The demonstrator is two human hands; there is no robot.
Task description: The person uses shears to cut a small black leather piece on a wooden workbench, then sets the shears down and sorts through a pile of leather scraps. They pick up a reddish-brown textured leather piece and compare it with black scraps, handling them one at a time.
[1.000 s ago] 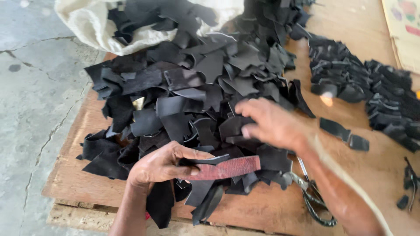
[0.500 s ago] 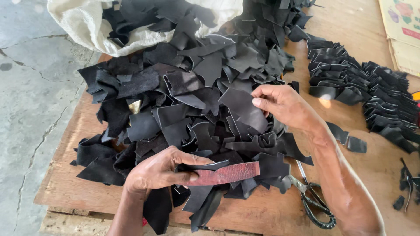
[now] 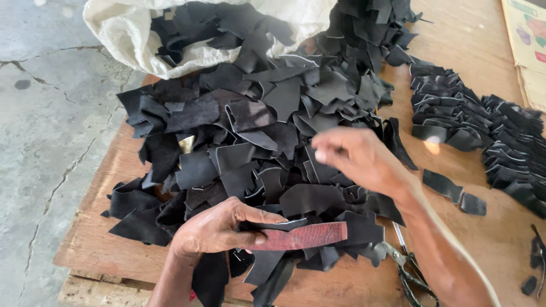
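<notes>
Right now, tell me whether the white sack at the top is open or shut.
Open. The white sack lies on its side with its mouth gaping, and black leather scraps spill out of it onto the wooden board.

Two bare hands over a heap of black leather scraps on a wooden board

The left hand (image 3: 213, 230) grips a reddish-brown flat leather strip (image 3: 304, 236) together with black pieces at the near edge of the heap of black leather offcuts (image 3: 256, 131). The right hand (image 3: 355, 156) hangs above the heap, blurred, fingers curled. Metal scissors (image 3: 406, 267) lie on the plywood board (image 3: 91, 239) beside the right forearm; a whitish woven sack (image 3: 131, 40) spills scraps at the far end.
</notes>
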